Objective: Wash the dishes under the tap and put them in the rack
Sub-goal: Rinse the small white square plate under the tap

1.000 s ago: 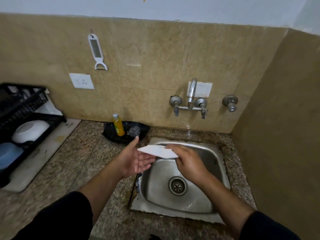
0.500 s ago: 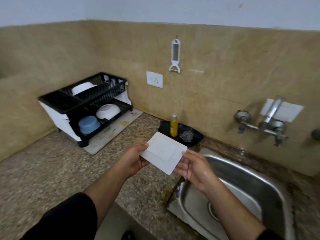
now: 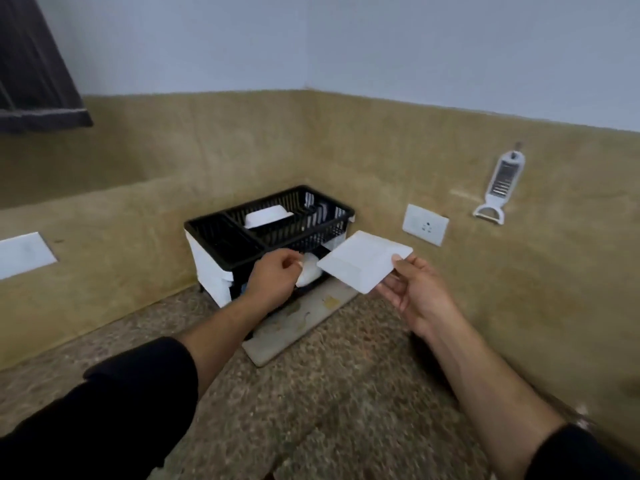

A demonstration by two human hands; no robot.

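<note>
My right hand [image 3: 415,292] holds a white square plate [image 3: 363,261] by its near right corner, tilted in the air just in front of the black two-tier dish rack [image 3: 242,237]. My left hand [image 3: 273,277] is off the plate, its fingers curled at the rack's lower tier against a white bowl [image 3: 310,277]. Whether it grips the bowl I cannot tell. Another white dish [image 3: 266,216] lies in the rack's upper basket. The sink and tap are out of view.
The rack stands in the corner on a pale drip tray [image 3: 294,327] on the speckled stone counter [image 3: 329,393]. On the tan wall to the right are a white socket [image 3: 425,224] and a hanging white peeler [image 3: 502,181].
My view has swung left from the sink to the rack. My left hand let go of the plate and reached to the lower tier; my right hand carried the plate up to the rack.
</note>
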